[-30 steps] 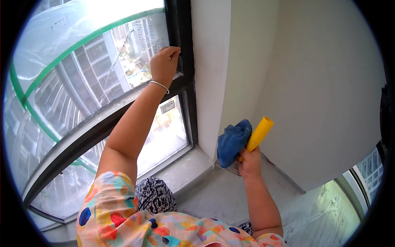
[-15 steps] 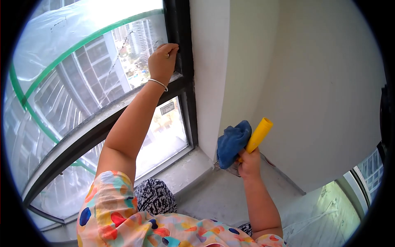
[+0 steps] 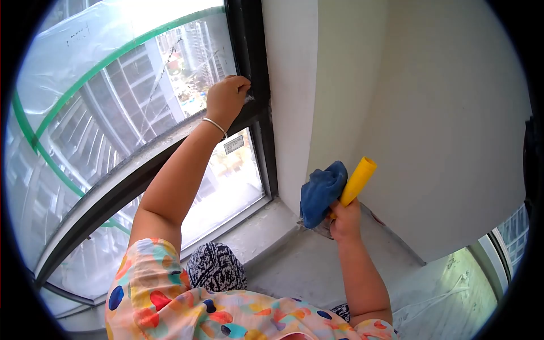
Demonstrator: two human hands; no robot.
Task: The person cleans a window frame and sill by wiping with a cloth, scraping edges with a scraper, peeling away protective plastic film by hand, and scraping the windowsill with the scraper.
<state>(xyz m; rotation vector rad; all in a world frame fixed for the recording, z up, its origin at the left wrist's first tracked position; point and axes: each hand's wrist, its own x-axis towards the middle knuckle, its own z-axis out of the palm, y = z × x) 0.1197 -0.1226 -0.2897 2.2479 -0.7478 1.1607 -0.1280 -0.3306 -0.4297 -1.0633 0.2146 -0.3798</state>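
My left hand (image 3: 226, 101) is closed in a pinch against the dark window frame (image 3: 253, 73), near the corner where the upright meets the crossbar. Anything between its fingertips is hidden; a small whitish patch shows on the frame just below them. In my right hand (image 3: 345, 220), held low in front of the wall, are a crumpled blue cloth (image 3: 322, 192) and a tool with a yellow tubular handle (image 3: 358, 180). The tool's lower end is mostly covered by the hand and cloth, so its kind cannot be told.
Curved window panes (image 3: 130, 85) with plastic film and green tape (image 3: 85, 85) lie to the left. A pale wall (image 3: 442, 130) stands to the right. Below are a dusty ledge (image 3: 266, 224), my patterned knee (image 3: 216, 266) and the grey floor (image 3: 306, 266).
My left hand has slid down the upright of the window frame toward the crossbar, still pinched. My right hand keeps the cloth and yellow-handled tool in nearly the same place.
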